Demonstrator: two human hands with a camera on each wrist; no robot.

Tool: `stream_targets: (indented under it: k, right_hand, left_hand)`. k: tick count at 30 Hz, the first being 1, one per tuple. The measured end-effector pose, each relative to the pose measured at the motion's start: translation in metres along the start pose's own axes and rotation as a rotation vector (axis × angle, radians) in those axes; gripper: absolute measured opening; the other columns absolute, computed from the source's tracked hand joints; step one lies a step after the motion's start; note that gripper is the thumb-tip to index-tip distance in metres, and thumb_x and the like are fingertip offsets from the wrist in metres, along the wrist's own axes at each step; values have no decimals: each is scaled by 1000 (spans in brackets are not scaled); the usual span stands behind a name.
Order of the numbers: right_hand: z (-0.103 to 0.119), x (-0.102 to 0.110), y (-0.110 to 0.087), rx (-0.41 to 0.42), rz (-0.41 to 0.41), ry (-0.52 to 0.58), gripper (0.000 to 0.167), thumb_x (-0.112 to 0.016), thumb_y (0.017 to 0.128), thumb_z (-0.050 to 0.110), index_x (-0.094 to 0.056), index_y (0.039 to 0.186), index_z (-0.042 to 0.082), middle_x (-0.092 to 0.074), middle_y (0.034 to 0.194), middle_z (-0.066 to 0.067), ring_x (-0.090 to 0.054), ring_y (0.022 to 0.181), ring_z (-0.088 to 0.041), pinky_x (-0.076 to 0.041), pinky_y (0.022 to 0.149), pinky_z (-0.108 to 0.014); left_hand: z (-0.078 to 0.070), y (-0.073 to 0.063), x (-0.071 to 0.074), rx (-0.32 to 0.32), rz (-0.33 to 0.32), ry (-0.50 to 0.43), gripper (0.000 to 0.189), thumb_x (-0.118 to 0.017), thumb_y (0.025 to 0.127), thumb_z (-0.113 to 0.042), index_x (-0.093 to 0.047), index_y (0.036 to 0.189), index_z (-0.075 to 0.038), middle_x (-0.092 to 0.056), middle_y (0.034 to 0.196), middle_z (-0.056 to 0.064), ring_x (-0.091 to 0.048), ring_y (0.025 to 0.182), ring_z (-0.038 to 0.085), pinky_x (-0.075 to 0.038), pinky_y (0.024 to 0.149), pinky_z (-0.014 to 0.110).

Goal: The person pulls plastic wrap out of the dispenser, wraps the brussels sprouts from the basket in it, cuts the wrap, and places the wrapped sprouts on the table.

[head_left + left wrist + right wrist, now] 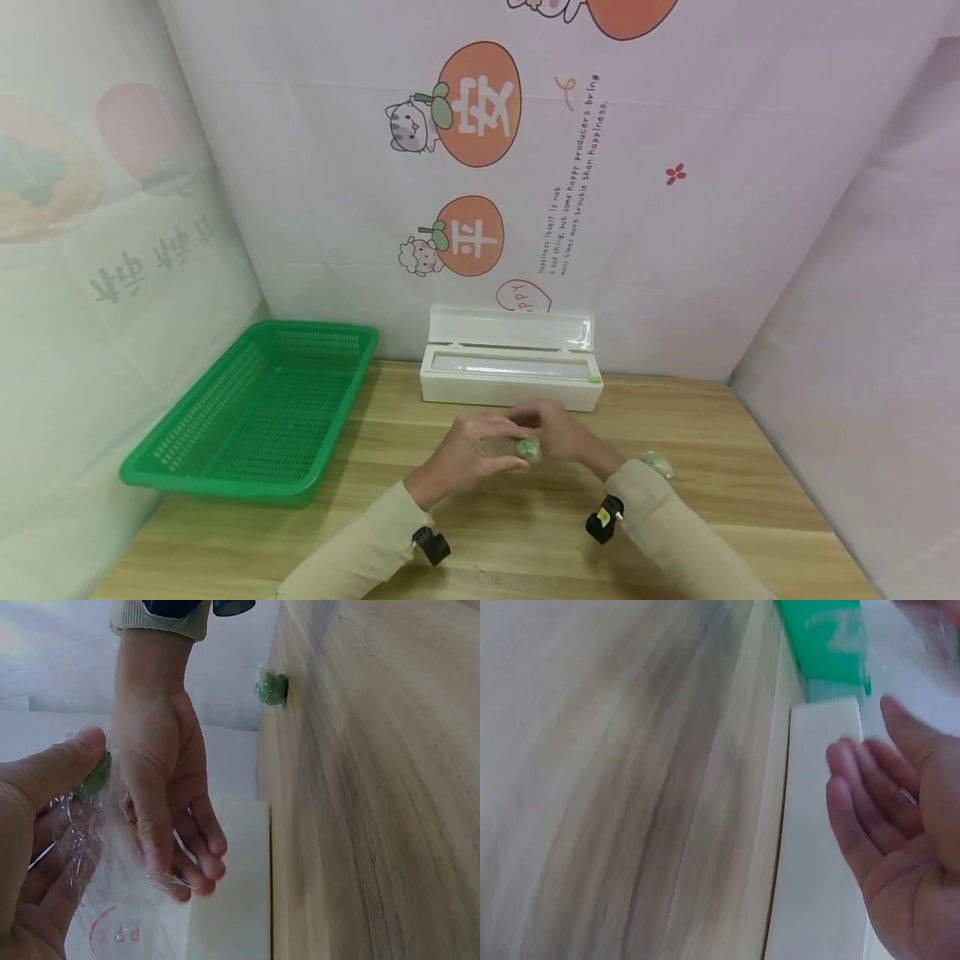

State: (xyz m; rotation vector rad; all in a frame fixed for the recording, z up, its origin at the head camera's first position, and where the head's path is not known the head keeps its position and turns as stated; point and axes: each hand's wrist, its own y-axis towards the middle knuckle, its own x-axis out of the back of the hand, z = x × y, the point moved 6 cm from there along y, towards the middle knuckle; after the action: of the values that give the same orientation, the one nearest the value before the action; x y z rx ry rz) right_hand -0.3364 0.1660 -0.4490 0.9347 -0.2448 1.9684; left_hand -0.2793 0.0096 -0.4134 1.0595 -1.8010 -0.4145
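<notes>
My left hand point(471, 454) pinches a small green lump point(527, 450) between thumb and fingers, above the table. Clear cling film point(120, 840) wraps the lump and hangs loose below the left thumb in the left wrist view. Close beside it is my right hand point(907, 817), its thumb apart from the loosely bent fingers and no object in the palm. In the left wrist view the film's edge overlaps the right fingers. Another film-wrapped green lump point(656, 463) lies on the table by the right sleeve.
A white cling film box point(510, 390) with its clear lid raised stands against the back wall, just beyond the hands. At the left sits a green plastic basket point(330, 433). Printed white cloth point(637, 250) encloses the wooden table point(525, 550) at the back and sides.
</notes>
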Motion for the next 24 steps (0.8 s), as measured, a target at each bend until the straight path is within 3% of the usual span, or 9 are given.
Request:
stream_targets:
  k: [2,5,7,10,13,20,24]
  right_hand:
    - [-10,7,-3,-92,-48,-9,22,-67,105,26,-77,119,13,-79,112,-2,-74,103,-14,-64,92,-32]
    - [-14,17,-9,-144,-97,63,33,-58,110,31,-76,120,6,-80,111,-8,-76,102,-21,-65,91,-37]
    - [-12,20,-12,-162,-87,133,38,-57,110,35,-74,123,3,-79,113,-11,-76,105,-27,-64,94,-42]
    - [-4,17,-15,-177,-39,156,40,-64,105,42,-74,127,10,-78,120,-8,-75,111,-26,-62,100,-46]
    - [3,11,-16,-160,2,139,39,-73,100,43,-74,128,17,-78,121,-3,-75,111,-20,-62,101,-42]
    - [8,2,-16,-72,12,193,33,-77,98,31,-76,126,13,-80,115,-5,-77,99,-14,-65,87,-29]
    - [7,2,-16,-50,25,166,33,-77,98,33,-77,126,14,-81,111,-2,-77,96,-12,-64,84,-28]
  left_hand:
    - [1,0,1,-2,4,49,34,-91,81,-15,-79,112,-6,-81,113,8,-78,106,23,-61,99,28]
    - [5,-2,3,13,11,119,34,-91,82,-14,-78,112,-6,-82,111,7,-78,101,18,-62,95,26]
    - [8,-3,5,32,10,151,32,-90,82,-13,-78,112,-8,-82,110,5,-78,99,15,-63,93,26]
    - [13,-4,7,61,0,191,32,-91,82,-14,-79,111,-9,-82,109,3,-78,98,13,-64,91,28]
    - [14,-4,7,63,-10,235,31,-91,83,-17,-80,111,-11,-82,110,1,-77,98,13,-63,92,29]
    - [12,-2,3,10,-7,247,34,-91,83,-16,-79,114,-10,-82,111,2,-77,99,13,-63,93,27]
    - [16,-4,2,54,47,224,45,-92,82,-17,-75,123,-8,-80,118,4,-75,105,16,-62,96,29]
